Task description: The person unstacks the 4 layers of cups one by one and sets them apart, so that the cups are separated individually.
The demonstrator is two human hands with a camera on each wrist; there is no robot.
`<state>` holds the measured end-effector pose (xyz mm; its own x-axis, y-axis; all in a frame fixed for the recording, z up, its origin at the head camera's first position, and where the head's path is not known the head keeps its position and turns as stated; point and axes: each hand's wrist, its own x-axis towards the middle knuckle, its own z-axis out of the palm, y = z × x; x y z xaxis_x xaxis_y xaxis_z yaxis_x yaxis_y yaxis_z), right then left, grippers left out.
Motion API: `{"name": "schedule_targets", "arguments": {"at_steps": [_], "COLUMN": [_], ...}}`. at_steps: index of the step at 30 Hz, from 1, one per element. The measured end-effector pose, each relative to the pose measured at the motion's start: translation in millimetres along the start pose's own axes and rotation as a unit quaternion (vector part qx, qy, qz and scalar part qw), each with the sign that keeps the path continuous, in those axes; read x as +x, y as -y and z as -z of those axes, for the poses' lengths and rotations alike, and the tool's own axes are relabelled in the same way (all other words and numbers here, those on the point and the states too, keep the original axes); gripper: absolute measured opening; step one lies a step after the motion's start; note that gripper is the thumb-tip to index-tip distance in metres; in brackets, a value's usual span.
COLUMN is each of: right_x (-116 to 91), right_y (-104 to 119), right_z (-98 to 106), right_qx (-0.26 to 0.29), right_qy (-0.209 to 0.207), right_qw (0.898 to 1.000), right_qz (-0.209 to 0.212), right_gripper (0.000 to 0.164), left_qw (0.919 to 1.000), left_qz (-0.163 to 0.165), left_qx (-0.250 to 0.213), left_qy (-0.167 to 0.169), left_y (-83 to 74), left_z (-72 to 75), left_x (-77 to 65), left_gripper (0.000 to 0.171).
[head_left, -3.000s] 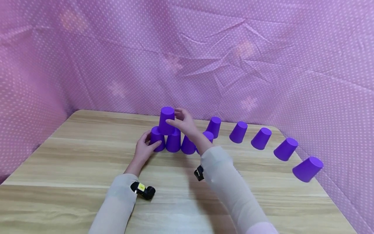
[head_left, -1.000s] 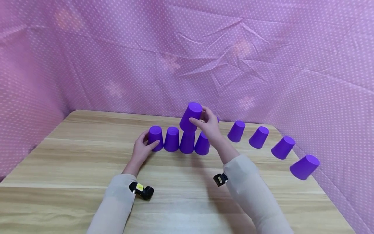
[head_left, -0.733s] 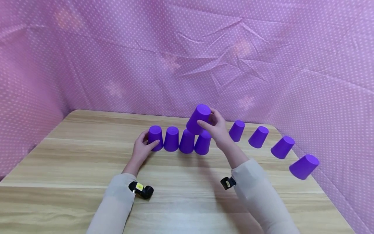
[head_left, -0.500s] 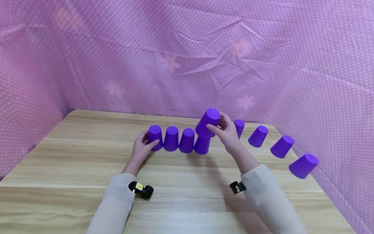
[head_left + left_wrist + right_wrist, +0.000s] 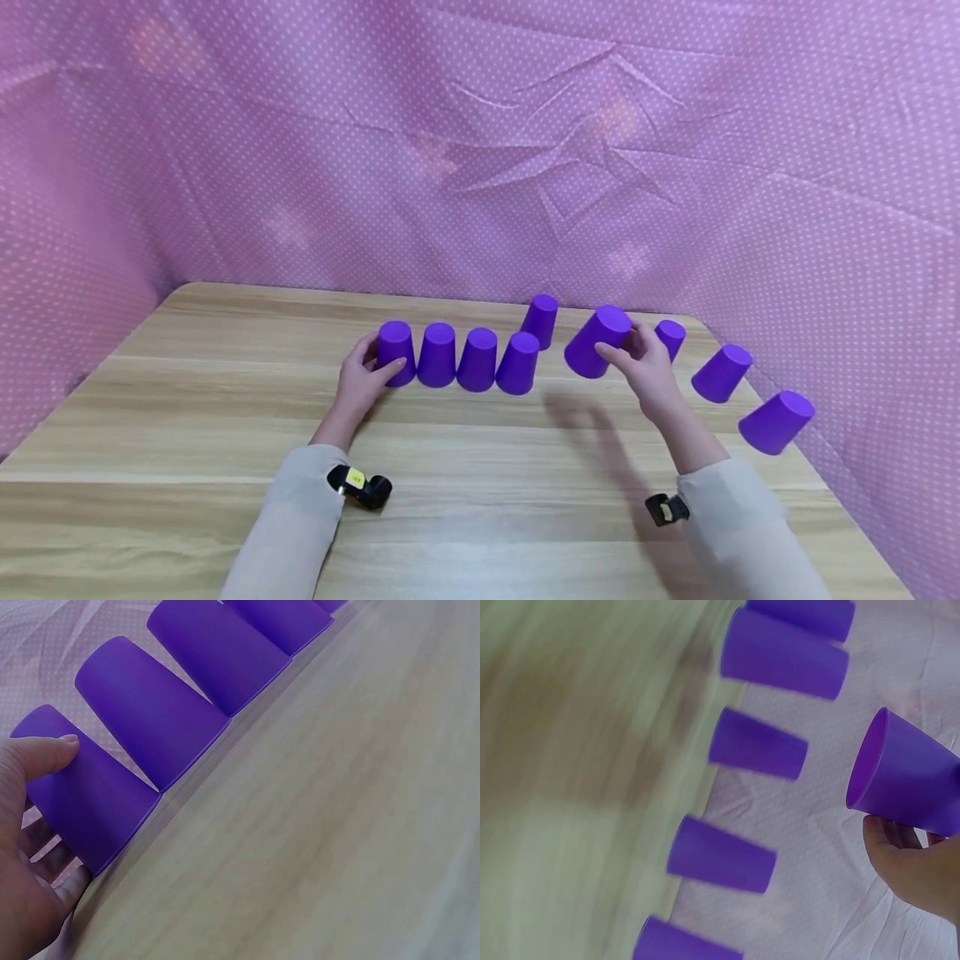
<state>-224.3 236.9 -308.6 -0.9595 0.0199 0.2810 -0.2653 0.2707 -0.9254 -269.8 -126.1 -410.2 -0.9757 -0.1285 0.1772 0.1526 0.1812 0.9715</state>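
Tabletop (image 5: 450, 500), cup (image 5: 588, 343) in right hand (image 5: 649, 372)

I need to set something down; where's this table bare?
The table is bare left of the left hand, and between the sleeves, nearer than the four-cup row. Back right is crowded: the right hand holds a cup near other cups.

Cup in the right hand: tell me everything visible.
The cup is plain purple and plastic-looking, tapering from an open, hollow mouth to a flat closed base. It is tilted, mouth down, off the table, right of the front row's rightmost cup in the head view. The right hand grips its side; nothing else visibly touches it.
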Motion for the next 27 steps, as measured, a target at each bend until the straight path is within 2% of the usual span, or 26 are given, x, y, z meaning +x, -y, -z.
{"name": "schedule_targets", "arguments": {"at_steps": [8,15,21,27], "right_x": [-13,-25,-37,-49], "right_y": [-17,-25,-35,-47], "right_z": [30,56,80,102], "right_qx": [-0.033,-0.081,-0.084,-0.136], "right_qy": [-0.015,-0.016,-0.017,-0.028], "right_qw": [0.999,0.996,0.995,0.989], "right_qz": [-0.022,-0.043,-0.048,-0.054], "right_gripper": [0.052,0.062,0.053,0.057], "left_qw": [0.9999,0.9997,0.9996,0.9997], "left_qz": [-0.011,-0.019,-0.022,-0.019], "left_qx": [-0.007,-0.011,-0.009,-0.008], "left_qy": [-0.006,-0.011,-0.012,-0.010], "left_y": [0.5,-0.5,-1.4,-2.1], "left_z": [-1.7,-2.2,-2.1,-2.3], "left_x": [-0.2,-1.0,-1.7,-2.3], "left_gripper": [0.063,0.061,0.061,0.062]}}
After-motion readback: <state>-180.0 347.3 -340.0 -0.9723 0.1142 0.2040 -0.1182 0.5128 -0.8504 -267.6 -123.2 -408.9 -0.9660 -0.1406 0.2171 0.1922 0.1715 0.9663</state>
